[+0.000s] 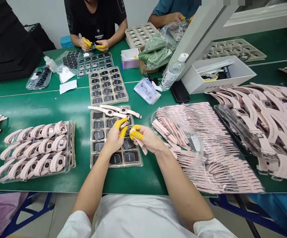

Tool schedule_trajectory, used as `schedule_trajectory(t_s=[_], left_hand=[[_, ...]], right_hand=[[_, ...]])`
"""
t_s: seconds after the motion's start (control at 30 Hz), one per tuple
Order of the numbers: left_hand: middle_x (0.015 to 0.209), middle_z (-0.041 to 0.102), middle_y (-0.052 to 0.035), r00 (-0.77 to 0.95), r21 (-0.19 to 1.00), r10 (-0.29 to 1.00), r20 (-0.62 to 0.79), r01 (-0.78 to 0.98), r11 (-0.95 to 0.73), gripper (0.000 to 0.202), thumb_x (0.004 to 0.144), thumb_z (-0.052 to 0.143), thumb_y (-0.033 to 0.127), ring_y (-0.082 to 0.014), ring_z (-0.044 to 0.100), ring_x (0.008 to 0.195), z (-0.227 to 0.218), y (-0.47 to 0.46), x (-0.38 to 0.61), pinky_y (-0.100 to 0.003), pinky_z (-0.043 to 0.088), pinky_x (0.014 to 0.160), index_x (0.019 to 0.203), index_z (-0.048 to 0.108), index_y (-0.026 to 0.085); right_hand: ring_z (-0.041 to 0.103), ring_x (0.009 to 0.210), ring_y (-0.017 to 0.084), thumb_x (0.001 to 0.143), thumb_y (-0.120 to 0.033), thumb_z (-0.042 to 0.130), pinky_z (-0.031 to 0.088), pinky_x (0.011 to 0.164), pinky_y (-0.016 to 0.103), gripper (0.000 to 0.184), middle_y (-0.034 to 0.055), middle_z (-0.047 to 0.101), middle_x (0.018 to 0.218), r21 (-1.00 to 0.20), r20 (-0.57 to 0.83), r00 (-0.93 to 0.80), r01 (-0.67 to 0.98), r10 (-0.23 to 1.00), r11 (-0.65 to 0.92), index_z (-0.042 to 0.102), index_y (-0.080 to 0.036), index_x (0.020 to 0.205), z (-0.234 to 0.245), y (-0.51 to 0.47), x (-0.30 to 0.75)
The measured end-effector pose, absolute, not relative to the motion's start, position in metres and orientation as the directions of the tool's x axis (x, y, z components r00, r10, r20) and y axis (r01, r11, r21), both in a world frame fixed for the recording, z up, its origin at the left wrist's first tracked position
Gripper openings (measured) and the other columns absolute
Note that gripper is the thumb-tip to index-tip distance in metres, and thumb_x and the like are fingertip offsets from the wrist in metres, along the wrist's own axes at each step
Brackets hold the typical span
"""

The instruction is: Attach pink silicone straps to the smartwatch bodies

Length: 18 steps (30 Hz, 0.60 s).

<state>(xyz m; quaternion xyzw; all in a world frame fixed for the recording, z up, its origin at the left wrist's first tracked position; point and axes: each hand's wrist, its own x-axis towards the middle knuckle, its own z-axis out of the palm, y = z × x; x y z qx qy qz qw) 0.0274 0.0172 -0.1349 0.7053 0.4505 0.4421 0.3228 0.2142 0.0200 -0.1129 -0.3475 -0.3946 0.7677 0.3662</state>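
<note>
Yellow finger cots cover several of my fingertips. In my left hand [116, 134] I pinch a small watch body [125, 124], partly covered by the fingers. Close beside it, my right hand [145, 136] grips a pink watch strap [141, 146] whose free end hangs down from the fingers. Both hands hover over a plastic tray [91, 138] of square dark watch faces [98, 135]. Across the tray's far edge lie two pink watches [110, 113] with straps spread out. Where the strap meets the watch body is hidden by my fingers.
Left stands a tray of pink watches [46, 145]; right, bagged pink straps [183, 132] and a pile of pink watches [267, 105]. Ahead are another tray [108, 85], a tissue pack [147, 91], a bottle [174, 71], a phone [180, 91] and a white bin [217, 79]. Two people work opposite.
</note>
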Motion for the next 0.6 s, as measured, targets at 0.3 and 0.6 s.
schedule_trajectory(t_s=[0.3, 0.6], left_hand=[[0.137, 0.068, -0.0113, 0.347, 0.735, 0.826, 0.443, 0.387, -0.557, 0.046, 0.099, 0.047, 0.012, -0.0231, 0.066, 0.125, -0.129, 0.019, 0.025, -0.040, 0.055, 0.107, 0.142, 0.059, 0.021], [0.136, 0.068, -0.0111, 0.395, 0.733, 0.802, 0.448, 0.350, -0.582, 0.048, 0.097, 0.045, 0.009, -0.0223, 0.066, 0.125, -0.128, 0.018, 0.025, -0.039, 0.055, 0.108, 0.141, 0.059, 0.021]], right_hand=[[0.041, 0.044, 0.005, 0.087, -0.057, 0.078, 0.032, 0.037, 0.017, 0.043, -0.0038, 0.063, 0.067, -0.873, -0.180, -0.508, -0.312, 0.842, -0.375, 0.057, -0.020, 0.092, -0.104, 0.012, 0.207], [0.039, 0.036, 0.007, 0.085, -0.046, 0.076, 0.028, 0.031, 0.018, 0.033, -0.0023, 0.063, 0.057, -0.847, -0.214, -0.615, -0.269, 0.759, -0.458, 0.059, -0.018, 0.084, -0.108, 0.016, 0.215]])
